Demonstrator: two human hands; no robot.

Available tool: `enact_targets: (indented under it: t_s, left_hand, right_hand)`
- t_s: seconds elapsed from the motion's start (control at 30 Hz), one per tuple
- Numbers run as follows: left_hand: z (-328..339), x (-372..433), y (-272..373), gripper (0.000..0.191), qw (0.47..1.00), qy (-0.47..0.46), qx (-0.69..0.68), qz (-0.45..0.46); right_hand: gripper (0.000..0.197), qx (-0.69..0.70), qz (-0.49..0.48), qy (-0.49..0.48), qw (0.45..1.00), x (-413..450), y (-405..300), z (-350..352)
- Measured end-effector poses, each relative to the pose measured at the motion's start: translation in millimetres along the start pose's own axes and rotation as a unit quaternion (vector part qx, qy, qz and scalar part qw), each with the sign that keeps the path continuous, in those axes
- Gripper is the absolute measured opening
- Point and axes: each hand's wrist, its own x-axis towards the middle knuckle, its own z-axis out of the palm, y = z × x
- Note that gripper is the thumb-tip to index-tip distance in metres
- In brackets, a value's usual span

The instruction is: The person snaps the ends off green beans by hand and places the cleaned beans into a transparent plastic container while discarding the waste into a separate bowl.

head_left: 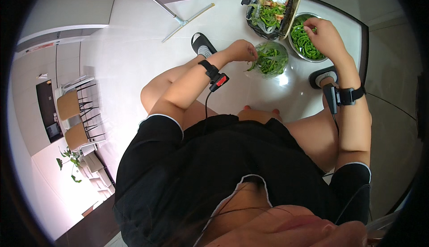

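Observation:
My left hand (pixel 242 50) reaches the left edge of a clear plastic bag (pixel 275 66) filled with long green peppers (pixel 268 56) on the floor; its fingertips are at the peppers, and whether they pinch one cannot be told. Over a round metal bowl (pixel 310 60) of green pieces (pixel 304 44), my right hand (pixel 320 32) hovers with thumb and forefinger curled close together. Anything between those fingertips is too small to make out. Behind the bag stands a bin with a black liner (pixel 256 29), holding green scraps, reddish scraps and a white crumpled piece.
A floor squeegee (pixel 182 22) with a long pole lies beyond my left foot. My slippered feet (pixel 201 44) flank the bag and bowl. A wooden stool seat (pixel 249 114) is under me. Chairs (pixel 68 105) and a plant stand far left; a dark-edged wall runs along the right.

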Motion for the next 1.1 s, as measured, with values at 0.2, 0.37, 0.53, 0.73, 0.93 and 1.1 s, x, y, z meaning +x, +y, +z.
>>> enact_targets:
  t_s: [0.2,0.37,0.53,0.73,0.93,1.1]
  left_hand:
    - [-58.4,-48.5,76.4,0.016,0.987,0.022,-0.147,0.053]
    - [-98.8,-71.6,125.6,0.012,0.974,0.085,-0.179,0.108]
    - [-106.5,-49.9,131.2,0.014,0.939,0.124,-0.269,0.176]
    - [-100.7,-11.5,130.4,0.034,0.872,0.160,-0.402,0.227]
    - [-93.9,10.6,127.7,0.042,0.853,0.244,-0.415,0.204]
    - [-94.5,18.0,125.2,0.035,0.857,0.287,-0.363,0.225]
  right_hand:
    - [0.020,0.048,-0.043,-0.032,0.997,6.8,-15.6,11.0]
    - [0.029,0.191,-0.057,-0.038,0.979,20.3,-44.3,20.1]
    - [0.029,0.257,-0.041,-0.047,0.964,25.2,-62.1,19.4]
    - [0.017,0.240,0.029,0.004,0.970,35.2,-51.4,24.1]
    - [0.017,0.331,0.084,0.067,0.937,47.0,-33.1,26.8]
    - [0.021,0.337,0.094,0.005,0.937,40.8,-43.9,32.0]
